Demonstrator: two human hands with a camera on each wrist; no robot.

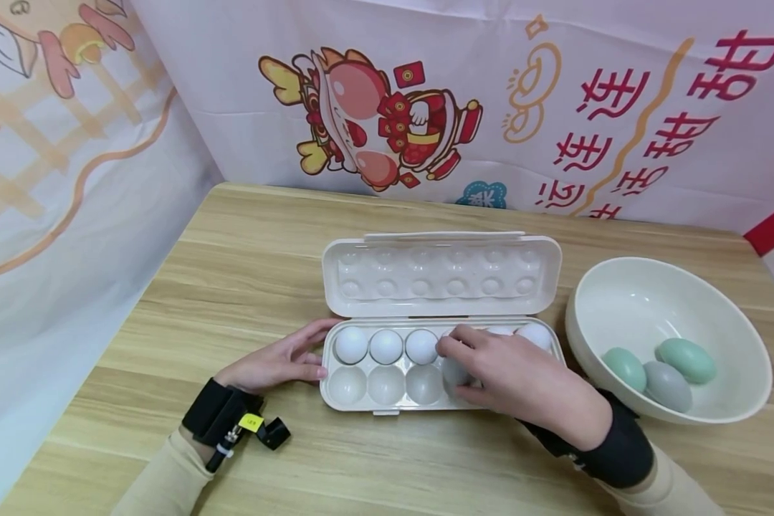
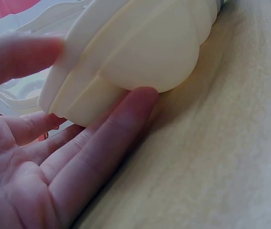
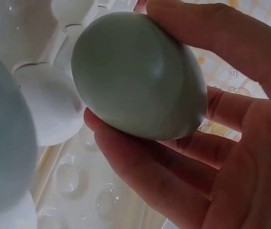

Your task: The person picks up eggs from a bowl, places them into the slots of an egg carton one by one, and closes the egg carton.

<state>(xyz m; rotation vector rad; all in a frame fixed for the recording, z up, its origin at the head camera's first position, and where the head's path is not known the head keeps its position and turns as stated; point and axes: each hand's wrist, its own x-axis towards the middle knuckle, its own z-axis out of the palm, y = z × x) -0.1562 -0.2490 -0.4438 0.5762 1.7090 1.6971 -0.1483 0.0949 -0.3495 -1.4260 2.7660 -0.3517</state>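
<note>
An egg tray of white plastic stands on the table, its dimpled lid folded back. White eggs fill the visible part of its back row. Bare cups show at the left of the front row. My left hand grips the tray's left end, with fingers against the underside in the left wrist view. Over the front row, my right hand pinches a grey-green egg between thumb and fingers. Another bluish egg shows at the left edge of the right wrist view.
To the right of the tray stands a large white bowl. Inside it lie two green eggs and a grey egg. A printed cloth hangs behind the wooden table.
</note>
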